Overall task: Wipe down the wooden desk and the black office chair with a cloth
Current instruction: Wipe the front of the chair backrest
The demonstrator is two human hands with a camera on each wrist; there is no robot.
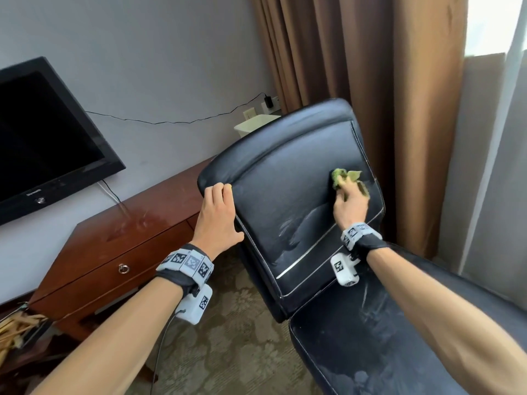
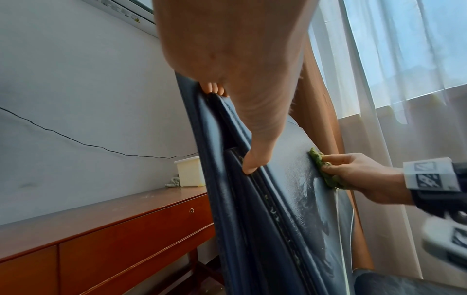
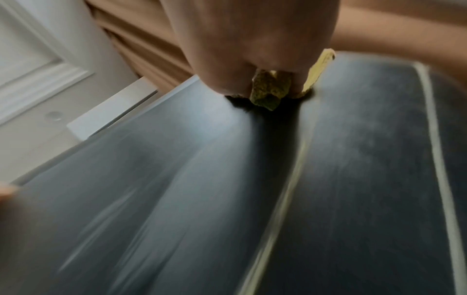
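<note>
The black office chair (image 1: 288, 195) stands before me with its dusty backrest facing me and its seat (image 1: 385, 337) at the lower right. My left hand (image 1: 218, 215) grips the backrest's left edge (image 2: 217, 123), fingers curled behind it and thumb on the front. My right hand (image 1: 350, 203) holds a bunched green cloth (image 1: 342, 176) pressed against the upper right of the backrest. The cloth (image 2: 323, 169) also shows in the left wrist view, and in the blurred right wrist view the cloth (image 3: 267, 89) pokes out under my fingers. The wooden desk (image 1: 119, 240) is at the left.
A black television (image 1: 42, 138) hangs over the desk, with a thin cable (image 1: 171, 121) running along the wall. A white box (image 1: 253, 125) sits on the desk's far end behind the chair. Brown curtains (image 1: 370, 67) hang close behind the backrest. Patterned carpet (image 1: 228, 337) lies below.
</note>
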